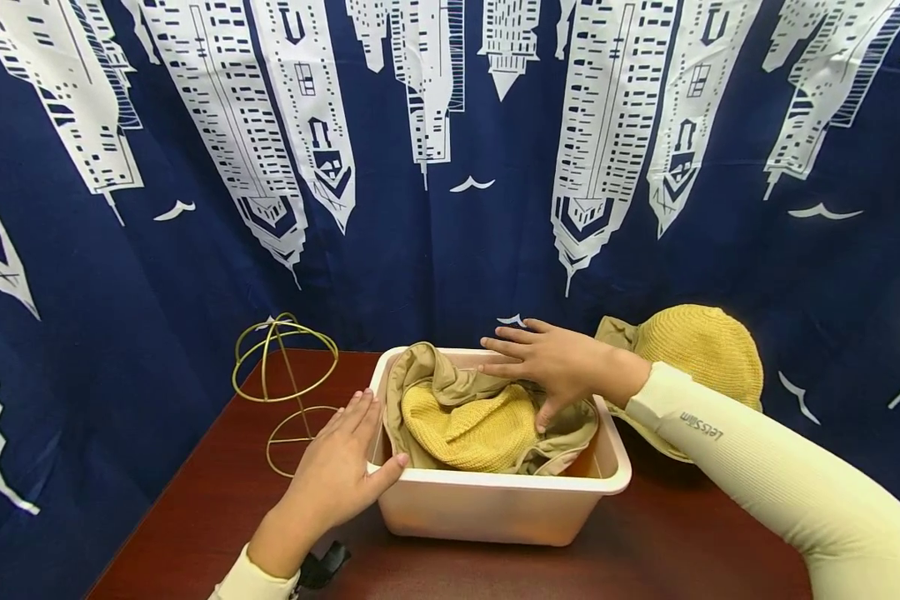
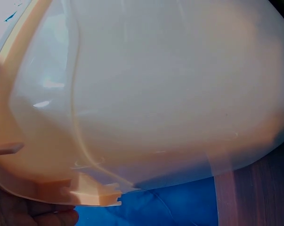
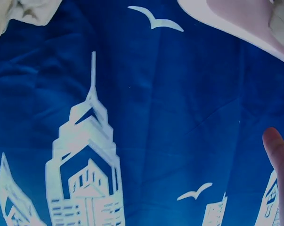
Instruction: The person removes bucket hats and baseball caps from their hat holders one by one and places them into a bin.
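Nearest to the camera is a long cream-coloured fabric sleeve (image 1: 765, 475) with dark lettering, covering the right forearm, which comes from the lower right and reaches inward and forward. At its end, the right hand (image 1: 558, 362) has its fingers stretched and spread well apart, palm downward and thumb pointing toward the person; it grips nothing, and I cannot tell whether the thumb touches the fabric under it. Below this hand and toward its left lies a yellow knitted and beige cloth hat (image 1: 472, 425), folded inside a pale pink rectangular plastic tub (image 1: 487, 508). At the tub's left end, the left hand (image 1: 337, 467) keeps its fingers straight and close together against the rim, while its thumb stands apart toward the front edge; this forearm rises from the bottom, under a cream cuff (image 1: 258, 575). To the left of the left hand, a gold-coloured wire stand with rings (image 1: 265, 399) is upright on the dark red-brown table (image 1: 217, 500). Behind the right wrist sits another yellow knitted hat with beige cloth (image 1: 701, 346).
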`<state>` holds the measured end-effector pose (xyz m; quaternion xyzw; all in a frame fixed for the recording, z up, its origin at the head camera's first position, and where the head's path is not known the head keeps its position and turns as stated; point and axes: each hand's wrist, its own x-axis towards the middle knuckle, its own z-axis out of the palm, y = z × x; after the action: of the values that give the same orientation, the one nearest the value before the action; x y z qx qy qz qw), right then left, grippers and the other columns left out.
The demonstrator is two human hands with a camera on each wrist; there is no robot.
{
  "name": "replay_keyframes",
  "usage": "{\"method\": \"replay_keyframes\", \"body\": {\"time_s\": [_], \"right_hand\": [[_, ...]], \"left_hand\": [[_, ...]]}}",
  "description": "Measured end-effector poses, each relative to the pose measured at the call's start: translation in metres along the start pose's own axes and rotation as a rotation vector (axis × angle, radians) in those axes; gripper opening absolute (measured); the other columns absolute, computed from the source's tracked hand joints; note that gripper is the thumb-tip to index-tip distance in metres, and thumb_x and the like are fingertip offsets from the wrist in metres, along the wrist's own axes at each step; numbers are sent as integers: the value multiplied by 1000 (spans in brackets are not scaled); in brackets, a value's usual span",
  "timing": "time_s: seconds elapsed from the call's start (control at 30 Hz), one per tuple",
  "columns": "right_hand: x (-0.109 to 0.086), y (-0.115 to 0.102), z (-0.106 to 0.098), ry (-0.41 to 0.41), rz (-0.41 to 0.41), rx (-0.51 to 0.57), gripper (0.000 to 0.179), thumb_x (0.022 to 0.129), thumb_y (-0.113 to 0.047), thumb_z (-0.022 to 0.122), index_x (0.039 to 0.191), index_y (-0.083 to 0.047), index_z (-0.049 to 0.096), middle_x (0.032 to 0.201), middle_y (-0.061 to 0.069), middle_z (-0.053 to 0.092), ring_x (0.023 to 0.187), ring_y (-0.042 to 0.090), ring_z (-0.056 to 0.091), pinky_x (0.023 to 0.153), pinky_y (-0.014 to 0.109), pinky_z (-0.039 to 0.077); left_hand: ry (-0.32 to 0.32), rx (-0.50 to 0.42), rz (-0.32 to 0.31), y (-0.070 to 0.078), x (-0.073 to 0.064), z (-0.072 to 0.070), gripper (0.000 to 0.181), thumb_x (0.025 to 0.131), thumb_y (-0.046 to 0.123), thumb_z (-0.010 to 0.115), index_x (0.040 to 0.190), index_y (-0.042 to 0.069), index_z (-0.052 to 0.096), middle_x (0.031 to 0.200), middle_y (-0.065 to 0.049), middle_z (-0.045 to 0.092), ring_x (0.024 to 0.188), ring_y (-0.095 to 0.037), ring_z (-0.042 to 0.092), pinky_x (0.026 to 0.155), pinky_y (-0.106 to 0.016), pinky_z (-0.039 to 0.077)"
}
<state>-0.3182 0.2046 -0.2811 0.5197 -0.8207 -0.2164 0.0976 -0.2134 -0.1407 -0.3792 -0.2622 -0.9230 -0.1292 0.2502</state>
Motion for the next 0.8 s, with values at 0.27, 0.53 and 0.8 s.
{"method": "replay_keyframes", "body": {"time_s": [0.27,0.53,0.8], "right_hand": [[34,-5,12,-42,-45,-38,117,62,-84,66,157,-25,32,163,8,24,148,34,23,114,63,20],[56,-14,26,-109,-46,-57,125,60,-83,70,160,-26,22,165,5,16,151,29,13,116,61,15],[64,-20,43,-143,-57,-186,133,57,-93,60,161,-25,12,166,13,2,150,39,-2,117,60,10]], "left_hand": [[-6,-3,-6,-1,-2,1,85,93,60,53,139,-10,50,147,-23,46,141,-34,37,113,-50,32],[-15,-15,-5,1,-3,1,84,92,57,58,140,-10,49,147,-24,45,139,-35,39,112,-51,34],[-10,-12,14,-1,-1,1,84,92,59,56,139,-11,49,146,-24,47,140,-35,38,113,-50,33]]}}
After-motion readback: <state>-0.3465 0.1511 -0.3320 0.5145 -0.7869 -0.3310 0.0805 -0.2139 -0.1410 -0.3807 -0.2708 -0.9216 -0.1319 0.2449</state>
